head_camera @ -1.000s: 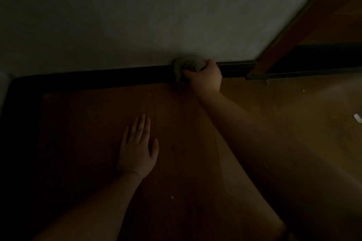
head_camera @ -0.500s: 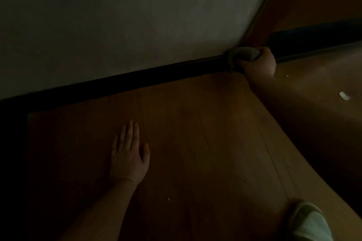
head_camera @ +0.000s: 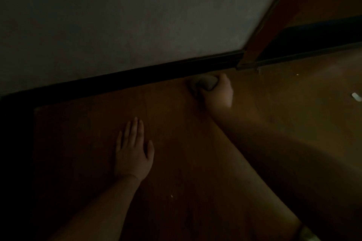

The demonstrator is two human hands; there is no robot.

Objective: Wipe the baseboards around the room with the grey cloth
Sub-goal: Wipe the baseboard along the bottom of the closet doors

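Your bunched grey cloth (head_camera: 204, 83) sits gripped in your right hand (head_camera: 218, 93), on the brown wooden floor (head_camera: 195, 162) just beside the dark baseboard strip (head_camera: 137, 78), near the door frame corner (head_camera: 246, 64). Your left hand (head_camera: 133, 152) lies flat, fingers straight, holding nothing. You appear between strokes; next, press the cloth back against the baseboard

One head-worn view looks forward and steeply down, tilted, from above the wooden floor (head_camera: 195, 152), close enough that both forearms run in from the bottom edge. It faces a pale wall (head_camera: 127, 15) whose dark baseboard (head_camera: 137, 76) slants just above the right hand (head_camera: 217, 92) and its grip. A door frame (head_camera: 262, 31) rises to the upper right of that grip.
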